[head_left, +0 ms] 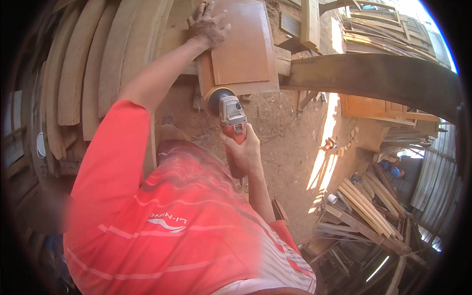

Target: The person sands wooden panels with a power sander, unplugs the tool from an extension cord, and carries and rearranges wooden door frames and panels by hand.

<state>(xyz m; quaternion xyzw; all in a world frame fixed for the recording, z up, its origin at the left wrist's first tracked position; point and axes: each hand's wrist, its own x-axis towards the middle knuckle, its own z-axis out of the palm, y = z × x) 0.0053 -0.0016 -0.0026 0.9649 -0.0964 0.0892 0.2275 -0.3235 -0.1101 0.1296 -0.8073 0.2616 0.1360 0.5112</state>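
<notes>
A reddish-brown wooden panel (241,46) with a raised centre lies at the top middle. Flat on its upper left part rests my left hand (209,24), fingers spread. My right hand (244,150) is wrapped round the red body of an angle grinder (232,112), below the panel. The grinder's round dark disc (221,101) is at the panel's lower left corner; whether it touches the edge cannot be made out.
Long thick boards (108,59) stand side by side at the left. A dark curved beam (373,73) reaches right from the panel. Timber strips (366,206) are piled at the lower right. Another orange-brown panel (368,105) lies at the right.
</notes>
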